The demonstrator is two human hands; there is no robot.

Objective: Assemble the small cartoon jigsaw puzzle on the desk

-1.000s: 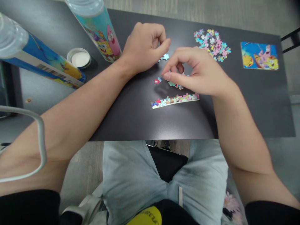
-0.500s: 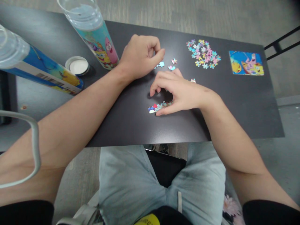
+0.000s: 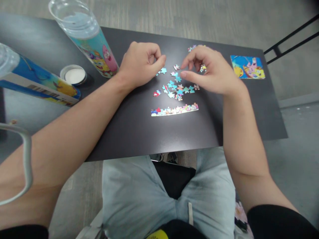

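My left hand (image 3: 142,62) rests on the dark table in a loose fist, with nothing visible in its fingers. Near its thumb lie light-blue puzzle pieces (image 3: 163,70). My right hand (image 3: 205,68) is raised over the far part of the table, its thumb and index finger apart with nothing between them. It hides much of the pile of loose puzzle pieces (image 3: 191,48) behind it. A joined strip of puzzle pieces (image 3: 174,110) lies nearest me, with a straight lower edge. Several loose puzzle pieces (image 3: 179,92) are scattered between the strip and my hands.
A picture card (image 3: 248,67) lies at the right of the table (image 3: 189,132). On the left stand a clear-topped cartoon tube (image 3: 97,49) and a second blue tube (image 3: 42,78), with a round lid (image 3: 74,75) between them. A pale cable (image 3: 28,159) loops at the left edge.
My right hand has left the strip and moved away from me, towards the pile, uncovering the strip and loose pieces. My left hand keeps its pose; the whole view has shifted slightly.
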